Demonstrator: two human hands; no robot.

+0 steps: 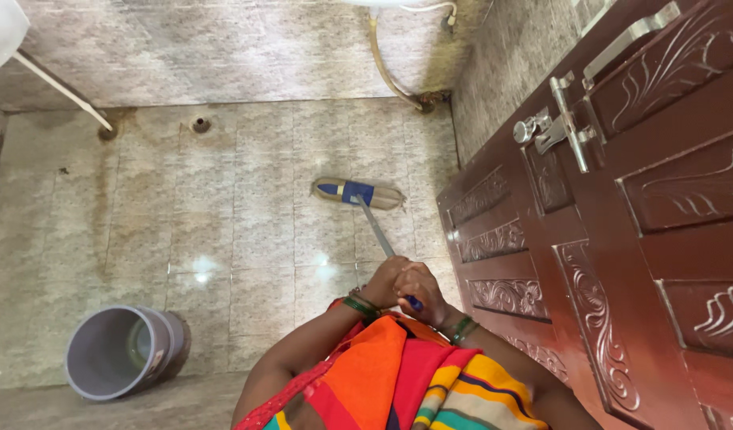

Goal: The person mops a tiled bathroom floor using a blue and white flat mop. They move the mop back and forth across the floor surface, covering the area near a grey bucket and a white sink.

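Observation:
A long-handled floor brush (358,193) with a blue head and pale bristles rests on the grey tiled floor (247,207). Its metal handle (378,232) slants back toward me. Both hands grip the blue top end of the handle, close together in front of my body. My left hand (385,282) is closed around the handle on the left side, and my right hand (420,288) wraps over it from the right. Green bangles sit on both wrists. A striped orange, red and yellow garment covers my front.
A grey plastic bucket (119,352) stands on the floor at the lower left. A carved dark red wooden door (621,239) with a metal handle and latch fills the right side. A floor drain (200,124) and pipes (390,72) lie along the far wall.

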